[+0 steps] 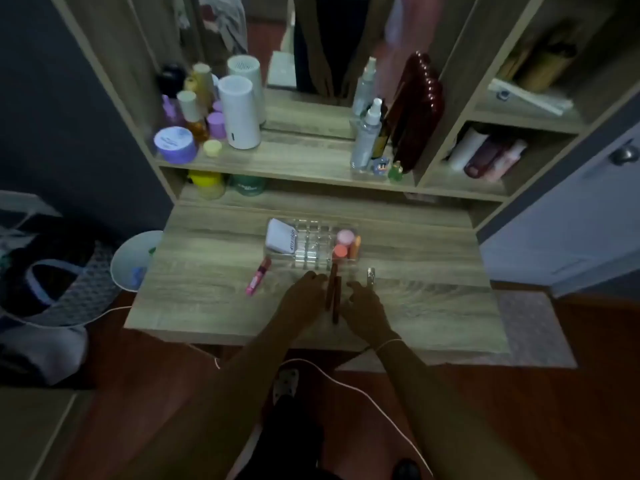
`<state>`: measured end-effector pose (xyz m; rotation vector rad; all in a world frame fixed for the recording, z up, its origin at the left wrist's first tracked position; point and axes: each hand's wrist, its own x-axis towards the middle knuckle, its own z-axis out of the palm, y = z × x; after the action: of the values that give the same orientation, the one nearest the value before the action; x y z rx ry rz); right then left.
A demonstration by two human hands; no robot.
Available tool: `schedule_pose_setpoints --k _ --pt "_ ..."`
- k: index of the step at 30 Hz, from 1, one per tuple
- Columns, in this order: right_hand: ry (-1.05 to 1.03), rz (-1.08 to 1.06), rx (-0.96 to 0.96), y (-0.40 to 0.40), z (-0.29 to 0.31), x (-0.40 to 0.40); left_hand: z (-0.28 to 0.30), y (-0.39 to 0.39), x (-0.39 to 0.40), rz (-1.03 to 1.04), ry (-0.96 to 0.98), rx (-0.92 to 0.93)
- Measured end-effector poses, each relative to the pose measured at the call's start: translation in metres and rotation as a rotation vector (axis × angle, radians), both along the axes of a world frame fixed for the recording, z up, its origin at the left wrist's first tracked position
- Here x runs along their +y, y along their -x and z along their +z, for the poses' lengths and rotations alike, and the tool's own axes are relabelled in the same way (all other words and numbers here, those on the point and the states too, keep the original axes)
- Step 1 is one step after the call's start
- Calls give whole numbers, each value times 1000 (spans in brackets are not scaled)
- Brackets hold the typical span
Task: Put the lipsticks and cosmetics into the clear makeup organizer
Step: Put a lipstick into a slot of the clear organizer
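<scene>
The clear makeup organizer [311, 249] stands mid-table. It holds a white packet [280, 235] on its left and pink and orange round cosmetics [344, 242] on its right. Two dark red-brown lipstick sticks [334, 296] lie just in front of it, between my hands. My left hand [304, 294] rests palm-down with its fingertips against the left stick; whether it grips the stick is unclear. My right hand [363, 303] sits beside the right stick, fingers curled and apart. A pink lipstick tube [258, 280] lies to the left, and a small silver item [370, 274] to the right.
The raised shelf behind holds a white cylinder [239, 112], purple jars [175, 144] and spray bottles [365, 136] in front of a mirror. A white bin [133, 258] stands at the table's left edge. A white cable [346, 386] runs over the floor below.
</scene>
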<state>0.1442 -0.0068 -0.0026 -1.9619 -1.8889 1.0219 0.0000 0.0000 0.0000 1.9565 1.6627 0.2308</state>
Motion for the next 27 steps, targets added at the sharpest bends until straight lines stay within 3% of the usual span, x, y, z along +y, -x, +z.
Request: schedule_pose_setpoints --k 3,8,15,22,27 --pt "-84 60 -33 7 -13 12 -10 -10 19 -25 39 -15" --pt "36 64 -143 18 -18 30 -20 -23 46 -49 132 14" --pt "88 66 -286 17 -27 35 -32 -28 61 -42 84 77" --pt "150 -78 -210 20 -23 38 -33 -31 66 35 101 61" --pt "110 -146 -51 18 -8 42 -38 -30 66 0 97 58"
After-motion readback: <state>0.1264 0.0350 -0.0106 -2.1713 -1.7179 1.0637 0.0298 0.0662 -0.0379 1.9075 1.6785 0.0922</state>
